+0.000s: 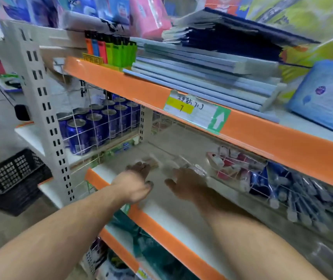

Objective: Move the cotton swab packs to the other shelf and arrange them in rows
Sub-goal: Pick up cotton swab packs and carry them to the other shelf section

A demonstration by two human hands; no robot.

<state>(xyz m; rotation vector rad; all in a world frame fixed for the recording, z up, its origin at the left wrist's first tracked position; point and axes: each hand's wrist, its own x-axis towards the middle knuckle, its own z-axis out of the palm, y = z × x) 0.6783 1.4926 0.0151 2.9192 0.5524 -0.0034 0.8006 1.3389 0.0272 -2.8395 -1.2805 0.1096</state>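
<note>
A blurred clear cotton swab pack lies on the middle shelf at the fingertips of the right grip; whether that grip is grasping it or only touching it cannot be told. The left grip, just beside the right one, is released, fingers stretched toward a small brownish packet just ahead. Right of the right grip lie red-and-white packets and blue pens. Left of the left grip stand blue cans. Above both grips are notebooks, lighters and 1 price label.
</note>
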